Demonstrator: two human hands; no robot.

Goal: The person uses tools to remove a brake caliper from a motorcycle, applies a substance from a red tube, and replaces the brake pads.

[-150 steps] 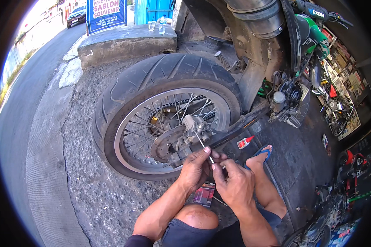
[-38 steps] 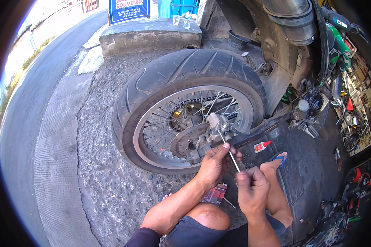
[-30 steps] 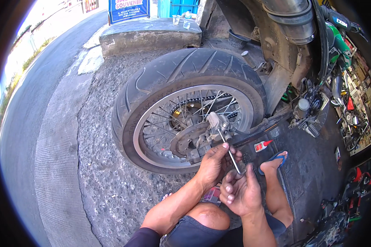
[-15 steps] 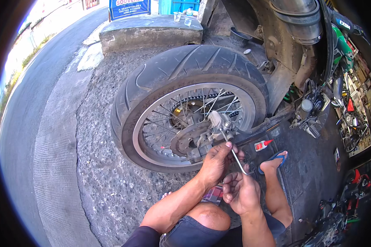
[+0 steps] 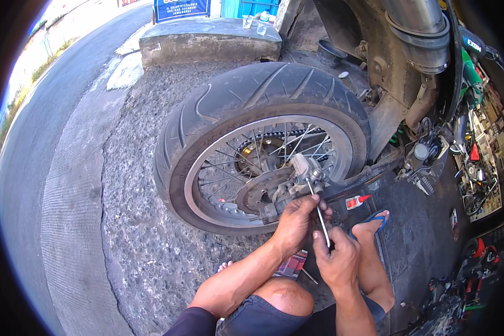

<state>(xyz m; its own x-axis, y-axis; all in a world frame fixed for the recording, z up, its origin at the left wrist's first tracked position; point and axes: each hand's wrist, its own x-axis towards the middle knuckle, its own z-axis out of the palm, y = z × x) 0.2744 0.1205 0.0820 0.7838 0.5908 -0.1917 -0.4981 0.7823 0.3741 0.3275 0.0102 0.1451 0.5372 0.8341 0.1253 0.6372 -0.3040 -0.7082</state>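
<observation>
Just right of frame centre, we held a metal rod (image 5: 323,227) at the brake caliper (image 5: 304,166) | left hand (image 5: 295,223) pinched its shaft, likely steadying | right hand (image 5: 338,259) closed on its lower end, likely for leverage

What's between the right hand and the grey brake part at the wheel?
In the head view, a thin metal rod spans from the right hand to the brake part, with the left hand holding it partway.

Clear cups (image 5: 261,28) on concrete ledge (image 5: 207,50); blue banner (image 5: 182,9) behind; asphalt road (image 5: 56,106) at left.
</observation>
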